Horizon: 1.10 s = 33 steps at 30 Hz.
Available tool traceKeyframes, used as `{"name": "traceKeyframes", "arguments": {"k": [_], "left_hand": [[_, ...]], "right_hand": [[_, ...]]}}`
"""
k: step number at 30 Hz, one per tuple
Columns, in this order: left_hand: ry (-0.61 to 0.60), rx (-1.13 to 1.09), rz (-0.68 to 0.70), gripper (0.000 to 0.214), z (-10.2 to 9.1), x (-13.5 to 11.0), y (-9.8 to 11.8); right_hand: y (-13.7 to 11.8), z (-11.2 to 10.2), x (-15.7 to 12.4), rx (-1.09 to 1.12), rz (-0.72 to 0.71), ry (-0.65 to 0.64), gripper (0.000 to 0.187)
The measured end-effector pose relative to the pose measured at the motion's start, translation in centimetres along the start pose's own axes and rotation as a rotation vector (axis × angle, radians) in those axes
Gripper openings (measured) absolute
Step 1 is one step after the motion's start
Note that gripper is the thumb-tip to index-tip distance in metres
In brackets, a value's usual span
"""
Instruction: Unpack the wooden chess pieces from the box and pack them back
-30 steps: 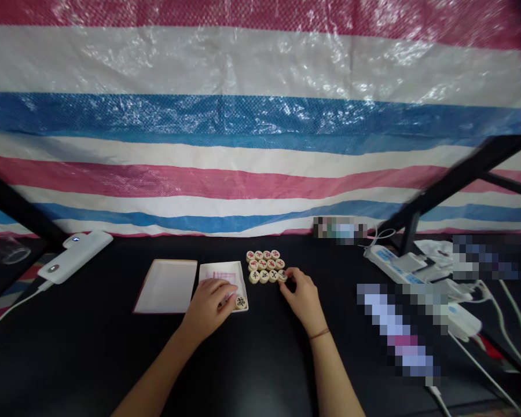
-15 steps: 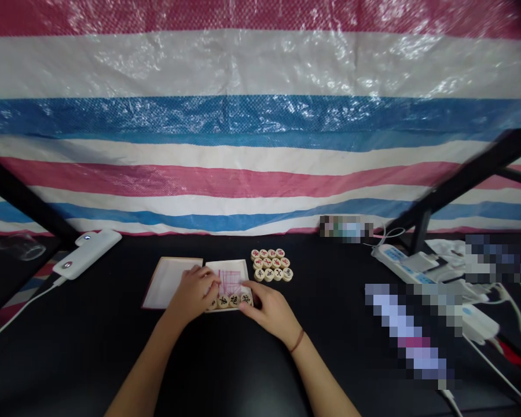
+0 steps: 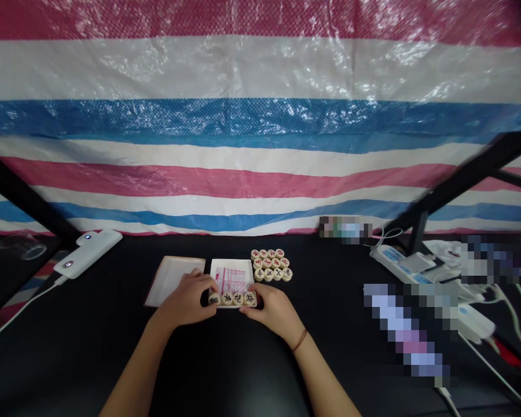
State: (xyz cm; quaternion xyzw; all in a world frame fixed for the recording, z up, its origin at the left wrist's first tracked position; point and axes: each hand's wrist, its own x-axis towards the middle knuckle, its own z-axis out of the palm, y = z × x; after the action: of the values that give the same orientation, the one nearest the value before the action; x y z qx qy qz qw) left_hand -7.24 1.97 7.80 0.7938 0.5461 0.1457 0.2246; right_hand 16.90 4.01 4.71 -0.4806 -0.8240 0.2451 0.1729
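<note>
A shallow white box (image 3: 231, 262) lies between my hands, holding a folded sheet with a red printed grid (image 3: 234, 280). Along its near side runs a row of xiangqi pieces (image 3: 238, 299) with black characters. My left hand (image 3: 186, 298) is curled at the box's left edge, thumb and fingers around the near-left corner beside the end piece. On the opposite side, my right hand (image 3: 274, 310) grips the right edge, thumb at the near corner. The box lid (image 3: 167, 278) lies inside up to the left, partly under my left hand.
Stacked xiangqi pieces (image 3: 269, 262) with red and black characters stand in rows right of the box. A white power strip (image 3: 89, 253) lies far left near a clear cup (image 3: 24, 247). More power strips (image 3: 391, 255) and cables crowd the right. Striped sheeting (image 3: 230, 197) hangs behind the table.
The box has shifted slightly right, away from the lid. My left hand has moved back from over the box to its left edge, uncovering the end piece; my right hand stays at the right edge.
</note>
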Motion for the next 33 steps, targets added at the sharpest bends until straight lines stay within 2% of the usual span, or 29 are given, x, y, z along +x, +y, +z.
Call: {"name": "traceKeyframes", "arguments": {"k": [4,7,9,12,17,19,22,27,30,33], "left_hand": [[0.003,-0.034,-0.029,0.011,-0.8,-0.1,0.0],[0.079,-0.181,-0.008,0.015,-1.1,-0.1,0.9],[0.115,-0.347,0.015,0.019,-0.8,0.1,2.0],[0.138,-0.513,-0.017,0.017,0.5,0.6,3.8],[0.129,-0.578,-0.081,0.015,2.6,1.1,4.6],[0.145,-0.594,-0.041,0.014,3.0,1.2,4.0],[0.223,-0.657,-0.003,0.014,3.4,1.4,2.5],[0.362,-0.729,-0.074,0.021,3.7,1.8,0.2],[0.412,-0.706,-0.082,0.023,4.0,1.9,0.0],[0.384,-0.639,-0.105,0.028,4.2,1.9,0.7]], "right_hand": [[0.4,-0.3,-0.2,0.075,-0.071,0.031,0.04],[0.0,-0.5,-0.5,0.11,-0.173,0.197,0.049],[-0.5,-0.4,-0.6,0.104,-0.265,0.314,0.041],[-1.5,0.0,-0.7,0.102,-0.363,0.415,0.02],[-1.8,0.3,-0.9,0.095,-0.383,0.432,0.017],[-1.4,0.1,-1.1,0.099,-0.36,0.416,0.016],[-0.5,-0.5,-1.5,0.095,-0.2,0.417,0.012],[1.7,-0.7,-1.8,-0.017,0.046,0.308,0.013],[2.4,-0.2,-1.5,-0.043,0.102,0.222,0.017],[2.2,-0.1,-1.4,-0.029,0.104,0.274,0.024]]}}
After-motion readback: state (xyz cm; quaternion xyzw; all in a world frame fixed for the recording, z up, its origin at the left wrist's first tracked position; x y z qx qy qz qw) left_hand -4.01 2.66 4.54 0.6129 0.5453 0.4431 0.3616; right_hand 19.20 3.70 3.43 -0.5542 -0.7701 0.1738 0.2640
